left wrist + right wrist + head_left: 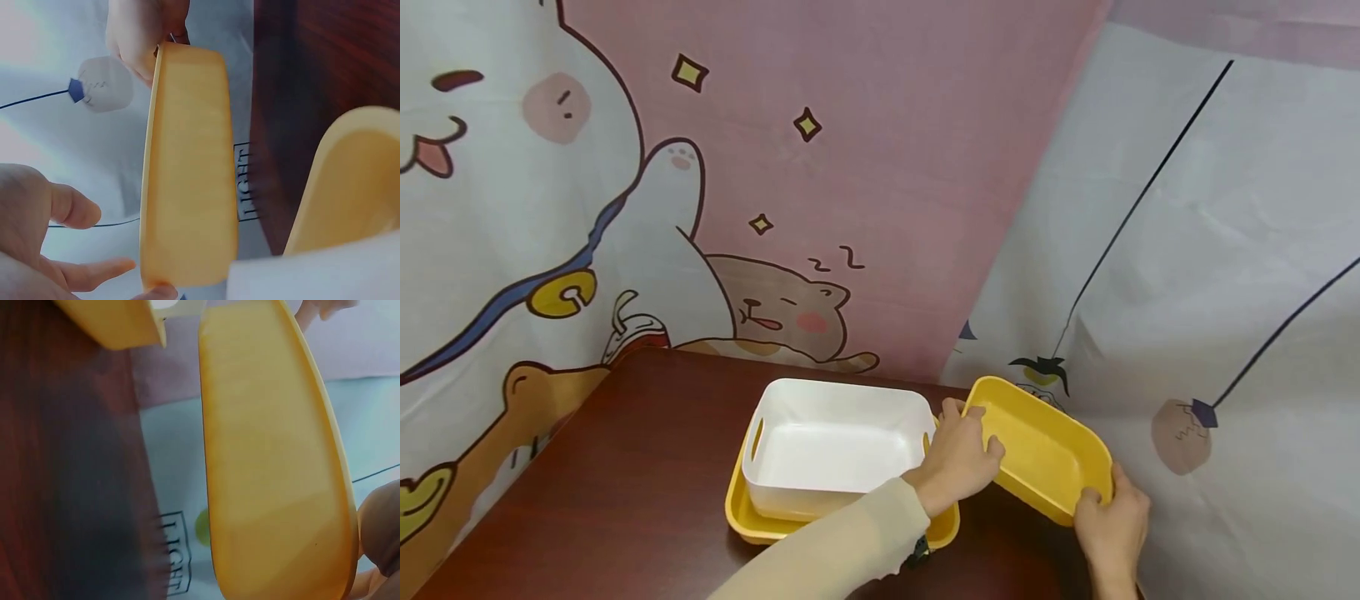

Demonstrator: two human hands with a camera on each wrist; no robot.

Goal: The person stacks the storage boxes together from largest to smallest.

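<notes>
A shallow yellow plastic bin [1037,450] is held up, tilted, over the table's right side. My right hand [1112,521] grips its right end, thumb over the rim; in the right wrist view only part of that hand [381,531] shows at the edge. My left hand [962,454] is at the bin's left end. In the left wrist view, its thumb and one finger [94,275] are spread apart from the bin, while another fingertip touches the near corner. Beside the left hand, a white basket [842,442] with handle slots sits inside another yellow bin [741,508].
The dark reddish-brown table [617,467] carries the nested containers. A cartoon-printed cloth [880,167] hangs behind the table and along its right side, close to the raised bin. My left forearm's cream sleeve [827,550] crosses in front of the basket.
</notes>
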